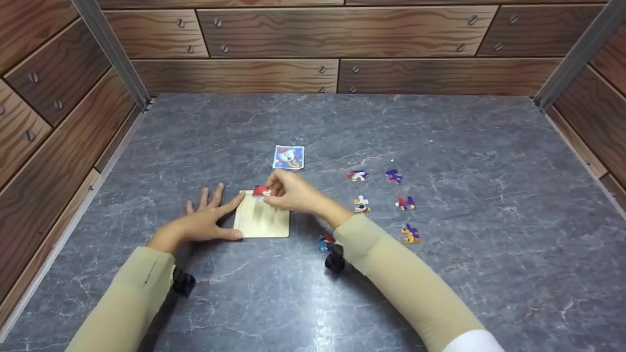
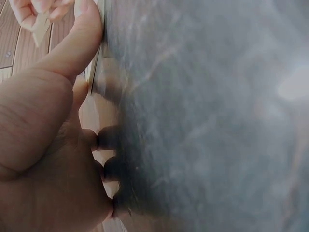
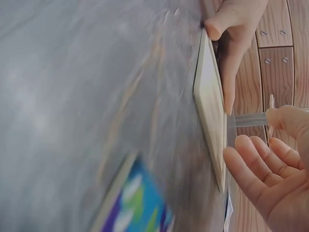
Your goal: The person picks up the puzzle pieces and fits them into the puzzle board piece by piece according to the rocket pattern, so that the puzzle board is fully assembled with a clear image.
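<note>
Beige sleeves (image 1: 411, 278) lie nearest, left hand (image 1: 208, 220) spread against the wooden board (image 1: 264, 222) toward the bench's (image 1: 489, 171) left edge, right hand (image 1: 296, 191) grip pinching a red puzzle piece (image 1: 259, 190) above the board: apparently placing step, next likely calls for aligning, then lowering.

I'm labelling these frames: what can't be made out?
- Head: held puzzle piece, partly hidden by the right hand.
- Head: lowest loose puzzle piece, partly covered by the right sleeve.
- Head: picture card, fine details too small.
- Right wrist: blue puzzle piece, blurred, cut off by the bottom edge.
</note>
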Motion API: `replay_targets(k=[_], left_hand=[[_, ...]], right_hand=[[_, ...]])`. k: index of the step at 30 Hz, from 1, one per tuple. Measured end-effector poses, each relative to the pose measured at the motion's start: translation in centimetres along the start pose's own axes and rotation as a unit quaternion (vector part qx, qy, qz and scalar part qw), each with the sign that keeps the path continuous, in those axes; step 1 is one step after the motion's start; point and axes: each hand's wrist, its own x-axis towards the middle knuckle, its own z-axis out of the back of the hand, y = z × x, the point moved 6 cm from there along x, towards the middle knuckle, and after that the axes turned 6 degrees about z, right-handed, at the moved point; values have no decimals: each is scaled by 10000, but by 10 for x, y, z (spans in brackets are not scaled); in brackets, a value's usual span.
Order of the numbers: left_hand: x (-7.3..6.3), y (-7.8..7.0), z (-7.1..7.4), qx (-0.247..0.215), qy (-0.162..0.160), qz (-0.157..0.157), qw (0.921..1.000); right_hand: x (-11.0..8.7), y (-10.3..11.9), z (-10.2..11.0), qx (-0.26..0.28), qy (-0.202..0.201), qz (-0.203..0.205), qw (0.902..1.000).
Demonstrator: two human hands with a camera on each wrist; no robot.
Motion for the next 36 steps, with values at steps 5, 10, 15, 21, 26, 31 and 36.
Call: replay_targets(k=[5, 10, 15, 21, 26, 31, 36], left_hand=[[0, 1, -1, -18, 13, -3, 10000], [0, 1, 0, -25, 0, 18, 10000], [-1, 1, 1, -52, 12, 1, 10000], [-3, 1, 1, -28, -18, -16, 10000], [-3, 0, 1, -49, -47, -17, 10000], [-2, -1, 1, -92, -62, -81, 9999], [-1, -1, 2, -37, -49, -60, 10000]], right_hand=[[6, 2, -13, -165, 147, 101, 9997], [10, 1, -20, -609, 205, 55, 9979], [13, -2, -26, -1071, 308, -237, 9935], [16, -7, -32, -1326, 361, -569, 9889], [19, -10, -33, -1570, 373, -850, 9832], [21, -15, -32, -1743, 293, -1198, 9769], [24, -15, -31, -1909, 196, -1204, 9740]])
